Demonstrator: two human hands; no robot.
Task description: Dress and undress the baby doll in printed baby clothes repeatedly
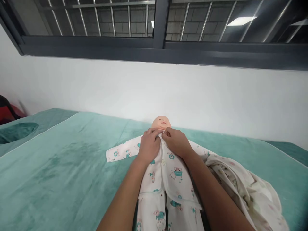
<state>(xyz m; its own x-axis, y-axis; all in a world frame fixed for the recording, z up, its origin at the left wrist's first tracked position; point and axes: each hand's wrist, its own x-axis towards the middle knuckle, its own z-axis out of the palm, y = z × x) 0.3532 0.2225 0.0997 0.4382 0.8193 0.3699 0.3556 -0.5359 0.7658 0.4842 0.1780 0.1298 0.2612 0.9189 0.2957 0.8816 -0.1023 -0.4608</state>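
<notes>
A baby doll (160, 122) lies face up on a green bedspread, its head toward the wall. It wears a white baby shirt (176, 179) with small teal and pink prints and a button front. Printed trousers (154, 211) cover it below the shirt's hem. At the shirt's neckline my left hand (150, 142) has its fingers closed on the collar edge. My right hand (175, 139) pinches the collar from the other side, close beside the left. The exact spot between my fingertips is partly hidden. One sleeve (124, 151) stretches out flat to the left.
The green bedspread (72, 179) spreads over the whole surface. A crumpled pale patterned cloth (250, 189) lies right of my right forearm. Behind stand a white wall (120, 86) and a dark-framed barred window (158, 25). A red and black object (7, 112) is at the far left.
</notes>
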